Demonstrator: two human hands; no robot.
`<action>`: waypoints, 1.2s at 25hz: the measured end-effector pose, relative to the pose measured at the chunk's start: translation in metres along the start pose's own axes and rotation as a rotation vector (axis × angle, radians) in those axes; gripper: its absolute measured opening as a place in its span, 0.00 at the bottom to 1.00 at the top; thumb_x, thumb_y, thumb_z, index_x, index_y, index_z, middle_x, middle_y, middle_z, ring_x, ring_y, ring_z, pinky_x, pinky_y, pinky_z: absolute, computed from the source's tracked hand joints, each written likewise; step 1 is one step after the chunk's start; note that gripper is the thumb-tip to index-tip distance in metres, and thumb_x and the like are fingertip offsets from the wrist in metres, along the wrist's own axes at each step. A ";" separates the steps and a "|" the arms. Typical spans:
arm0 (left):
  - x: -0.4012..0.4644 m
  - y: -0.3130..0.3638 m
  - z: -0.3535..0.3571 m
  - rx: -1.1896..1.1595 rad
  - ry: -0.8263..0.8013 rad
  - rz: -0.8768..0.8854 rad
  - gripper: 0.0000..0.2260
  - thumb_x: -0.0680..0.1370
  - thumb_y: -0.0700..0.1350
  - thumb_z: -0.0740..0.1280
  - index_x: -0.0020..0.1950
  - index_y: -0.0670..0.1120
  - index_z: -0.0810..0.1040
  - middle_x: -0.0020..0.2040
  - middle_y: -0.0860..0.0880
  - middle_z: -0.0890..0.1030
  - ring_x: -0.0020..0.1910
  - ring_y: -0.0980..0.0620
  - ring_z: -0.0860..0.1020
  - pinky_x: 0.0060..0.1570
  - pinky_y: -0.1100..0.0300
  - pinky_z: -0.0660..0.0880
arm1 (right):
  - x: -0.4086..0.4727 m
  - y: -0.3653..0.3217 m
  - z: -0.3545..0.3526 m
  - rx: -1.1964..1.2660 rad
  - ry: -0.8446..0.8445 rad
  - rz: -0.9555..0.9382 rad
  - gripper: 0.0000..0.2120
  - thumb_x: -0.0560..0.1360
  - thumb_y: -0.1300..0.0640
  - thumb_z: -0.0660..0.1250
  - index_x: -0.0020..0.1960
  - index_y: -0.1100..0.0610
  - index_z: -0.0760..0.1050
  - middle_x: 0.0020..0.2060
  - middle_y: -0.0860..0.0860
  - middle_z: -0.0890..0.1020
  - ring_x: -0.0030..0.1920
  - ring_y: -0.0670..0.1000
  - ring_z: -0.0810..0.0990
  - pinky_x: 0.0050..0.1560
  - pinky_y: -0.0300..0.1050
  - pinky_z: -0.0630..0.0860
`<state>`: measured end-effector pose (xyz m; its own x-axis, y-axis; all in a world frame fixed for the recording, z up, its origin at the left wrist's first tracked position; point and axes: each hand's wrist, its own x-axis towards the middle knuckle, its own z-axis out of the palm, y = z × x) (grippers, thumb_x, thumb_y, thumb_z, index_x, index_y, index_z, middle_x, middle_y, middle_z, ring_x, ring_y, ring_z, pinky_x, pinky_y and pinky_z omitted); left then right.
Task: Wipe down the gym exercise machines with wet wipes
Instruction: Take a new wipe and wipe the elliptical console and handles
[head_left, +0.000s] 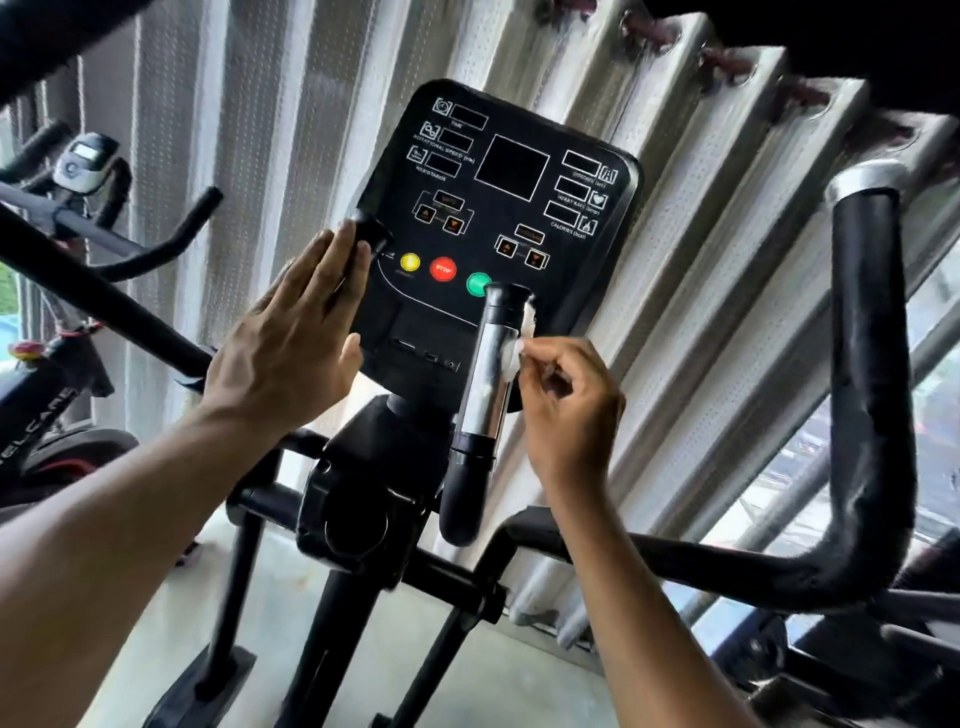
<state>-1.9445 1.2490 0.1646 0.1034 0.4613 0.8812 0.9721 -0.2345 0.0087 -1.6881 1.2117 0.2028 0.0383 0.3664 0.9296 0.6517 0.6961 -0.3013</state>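
An elliptical machine stands before me with a black console (509, 208) bearing yellow, red and green buttons. Two short grip handles rise in front of the console. My right hand (566, 405) pinches a white wet wipe (517, 343) and holds it against the right side of the chrome-and-black right grip handle (488, 374). My left hand (291, 348) lies flat with straight fingers over the left grip handle (370, 228), whose black tip shows just beyond the fingertips.
A long black swing handle (867, 364) with a silver cap curves up at the right. Another exercise bike (78, 171) with a small grey display stands at the left. Vertical blinds (701, 234) and a window fill the background. Pale floor lies below.
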 end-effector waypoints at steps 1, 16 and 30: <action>0.001 0.000 0.000 -0.008 -0.013 -0.004 0.39 0.78 0.45 0.70 0.84 0.39 0.54 0.85 0.42 0.52 0.83 0.42 0.57 0.72 0.44 0.68 | -0.022 -0.004 -0.006 0.016 -0.024 0.005 0.06 0.75 0.70 0.72 0.49 0.63 0.84 0.47 0.52 0.84 0.48 0.46 0.83 0.47 0.42 0.81; 0.001 -0.006 -0.002 -0.096 -0.082 0.002 0.38 0.79 0.42 0.68 0.85 0.40 0.53 0.86 0.44 0.50 0.84 0.46 0.53 0.73 0.44 0.67 | 0.022 -0.021 -0.013 -0.443 -0.390 -0.558 0.09 0.79 0.67 0.64 0.52 0.61 0.83 0.49 0.53 0.81 0.47 0.55 0.72 0.50 0.49 0.75; -0.001 -0.004 0.002 -0.101 -0.005 0.020 0.33 0.78 0.45 0.57 0.84 0.40 0.57 0.86 0.45 0.52 0.83 0.45 0.56 0.68 0.35 0.72 | 0.059 -0.044 0.000 -0.777 -0.793 -0.864 0.07 0.69 0.68 0.70 0.38 0.58 0.77 0.46 0.56 0.76 0.41 0.53 0.75 0.34 0.42 0.68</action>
<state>-1.9477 1.2516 0.1628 0.1236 0.4603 0.8791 0.9438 -0.3283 0.0392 -1.7147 1.2022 0.2707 -0.8455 0.4312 0.3150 0.5060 0.4584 0.7307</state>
